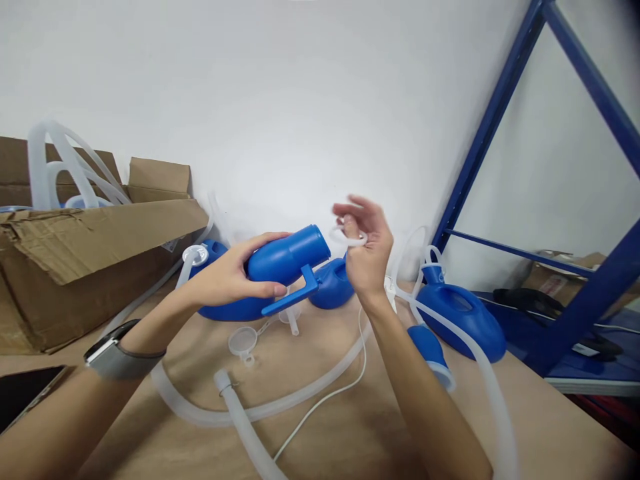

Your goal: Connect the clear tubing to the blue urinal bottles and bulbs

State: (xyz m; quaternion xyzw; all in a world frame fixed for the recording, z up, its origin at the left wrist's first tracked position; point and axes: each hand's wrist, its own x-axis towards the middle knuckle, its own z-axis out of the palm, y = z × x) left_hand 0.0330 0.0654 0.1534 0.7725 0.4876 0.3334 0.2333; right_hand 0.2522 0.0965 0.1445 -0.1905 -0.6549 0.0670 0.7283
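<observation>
My left hand (227, 272) is wrapped round a blue plastic tube-shaped piece (290, 256), tilted with its open end up and to the right. An angled blue bracket (295, 296) sticks out below it. My right hand (369, 250), raised just right of that open end, has its fingers curled by a thin whitish ring (358, 241). The ring hangs about the thumb, slightly blurred and apart from the blue piece. On the table beneath lie a clear round cap (243, 341) and a small clear part with a stem (293, 320).
A cardboard box (95, 240) of hoses stands left. Blue bottles (465, 320) sit at right and behind my hands. A thick translucent hose (200, 417) and a thin white cable (320, 403) cross the table. A blue metal rack (493, 127) rises at right; a dark-screened device (27, 393) lies left.
</observation>
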